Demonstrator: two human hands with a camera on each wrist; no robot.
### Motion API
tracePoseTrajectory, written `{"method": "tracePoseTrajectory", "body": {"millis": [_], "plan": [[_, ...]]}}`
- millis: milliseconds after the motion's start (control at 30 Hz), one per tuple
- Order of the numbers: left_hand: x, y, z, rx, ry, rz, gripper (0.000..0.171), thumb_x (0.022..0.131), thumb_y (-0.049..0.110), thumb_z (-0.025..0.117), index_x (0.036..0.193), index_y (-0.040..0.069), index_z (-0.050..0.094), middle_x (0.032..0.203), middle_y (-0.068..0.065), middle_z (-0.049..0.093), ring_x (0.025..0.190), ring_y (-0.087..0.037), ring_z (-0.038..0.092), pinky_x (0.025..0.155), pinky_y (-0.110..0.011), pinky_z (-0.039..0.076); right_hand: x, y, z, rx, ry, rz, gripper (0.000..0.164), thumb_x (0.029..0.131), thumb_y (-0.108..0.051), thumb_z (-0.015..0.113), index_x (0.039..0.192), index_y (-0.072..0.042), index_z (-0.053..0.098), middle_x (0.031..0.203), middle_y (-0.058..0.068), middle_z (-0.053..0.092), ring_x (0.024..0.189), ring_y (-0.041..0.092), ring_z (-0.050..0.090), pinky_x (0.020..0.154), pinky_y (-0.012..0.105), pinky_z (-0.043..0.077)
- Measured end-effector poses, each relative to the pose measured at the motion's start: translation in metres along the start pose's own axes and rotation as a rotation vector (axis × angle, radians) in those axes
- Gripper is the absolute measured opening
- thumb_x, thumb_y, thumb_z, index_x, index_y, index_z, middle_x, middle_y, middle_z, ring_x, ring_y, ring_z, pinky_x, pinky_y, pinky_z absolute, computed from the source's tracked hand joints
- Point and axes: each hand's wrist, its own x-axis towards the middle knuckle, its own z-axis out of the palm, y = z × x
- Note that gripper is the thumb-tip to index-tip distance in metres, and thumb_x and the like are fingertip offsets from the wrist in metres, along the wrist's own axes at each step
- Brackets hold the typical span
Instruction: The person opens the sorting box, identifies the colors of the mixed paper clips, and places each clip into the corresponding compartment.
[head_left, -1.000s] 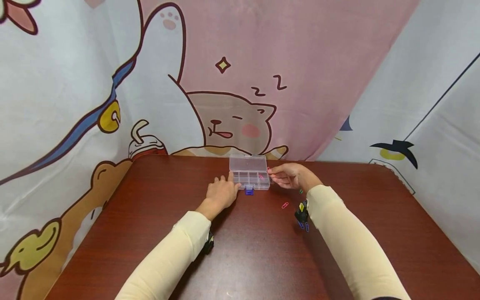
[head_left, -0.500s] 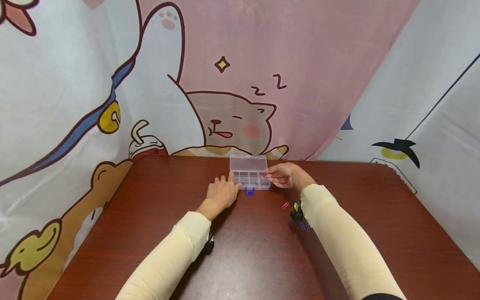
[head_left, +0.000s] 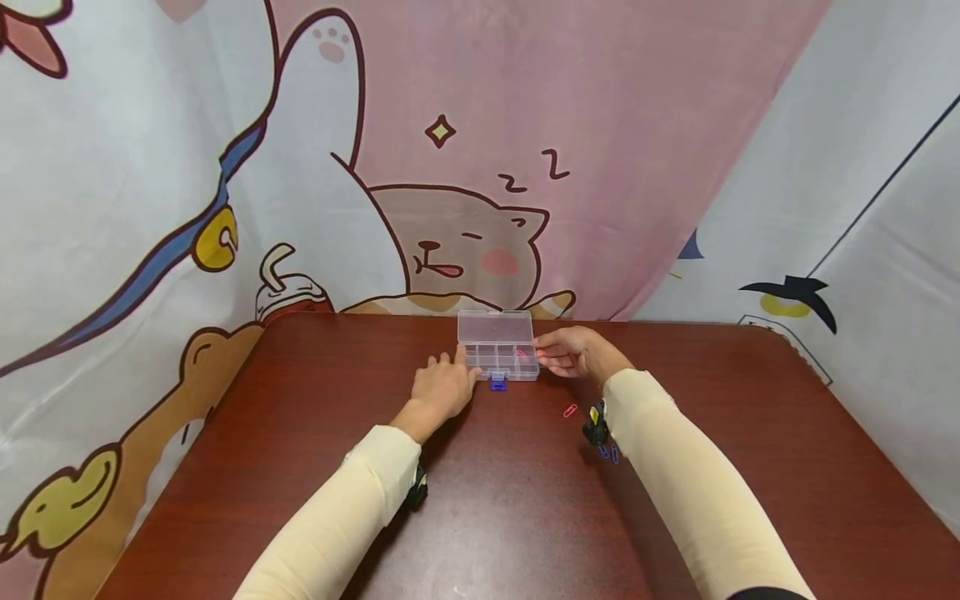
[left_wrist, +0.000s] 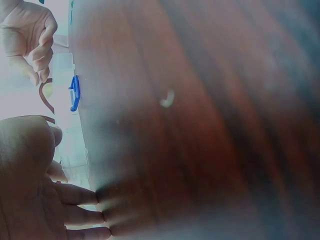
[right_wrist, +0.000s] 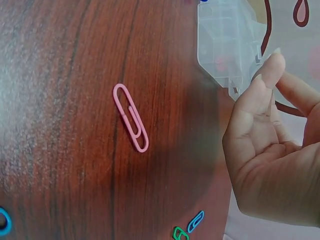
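Box (head_left: 517,377) just left of right hand (head_left: 573,350), fingers nearly closed, hold impossible to tell; long axis crosswise, left hand (head_left: 441,387) spread against opposite end.

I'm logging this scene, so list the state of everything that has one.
Clear compartment box, open
Lid, raised
Blue latch, unfastened
Loose pink paper clip, flat on the tabletop
Boxed pink paper clip, compartment unclear
Blue paper clips, loose
Green paper clip, loose
Left grip, outstretched at the box's left end
Right grip, curled at the box's right end; contents unclear
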Motion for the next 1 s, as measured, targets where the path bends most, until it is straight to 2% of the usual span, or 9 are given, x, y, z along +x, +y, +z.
{"method": "tracePoseTrajectory", "body": {"millis": [300,567,800,1000], "plan": [[-0.001,-0.001,0.003,-0.006,-0.007,-0.003,0.062,0.104,0.047,0.032,0.153,0.007,0.031,0.143,-0.021,0.049,0.131,-0.041,0.046,0.1,-0.053,0.043,-0.001,0.004,0.001,-0.029,0.003,-0.003,0.016,0.094,-0.021,0.065,0.101,-0.006,0.067,0.067,-0.004,0.068,0.058,0.005,0.064,0.059,0.022,0.052],[-0.003,-0.002,0.004,0.002,0.001,0.001,0.061,0.104,0.046,0.034,0.152,0.007,0.033,0.141,-0.022,0.051,0.129,-0.041,0.048,0.098,-0.053,0.045,-0.01,0.01,-0.005,-0.066,-0.019,-0.004,0.017,0.095,-0.02,0.063,0.105,-0.008,0.068,0.067,-0.005,0.069,0.058,0.004,0.065,0.058,0.021,0.053],[-0.002,-0.002,0.003,0.003,0.011,0.005,0.061,0.104,0.046,0.034,0.152,0.007,0.033,0.14,-0.022,0.052,0.129,-0.041,0.048,0.097,-0.053,0.045,-0.022,0.016,-0.017,-0.134,0.01,-0.024,0.029,0.093,-0.021,0.066,0.114,-0.001,0.064,0.067,-0.004,0.069,0.058,0.005,0.065,0.058,0.022,0.053],[0.0,-0.001,0.001,0.01,0.017,0.008,0.061,0.104,0.046,0.034,0.152,0.008,0.033,0.139,-0.021,0.052,0.129,-0.041,0.049,0.096,-0.053,0.045,-0.032,0.024,-0.03,-0.191,-0.003,-0.036,0.025,0.093,-0.02,0.065,0.11,-0.002,0.065,0.068,-0.005,0.068,0.059,0.004,0.065,0.058,0.021,0.052]]}}
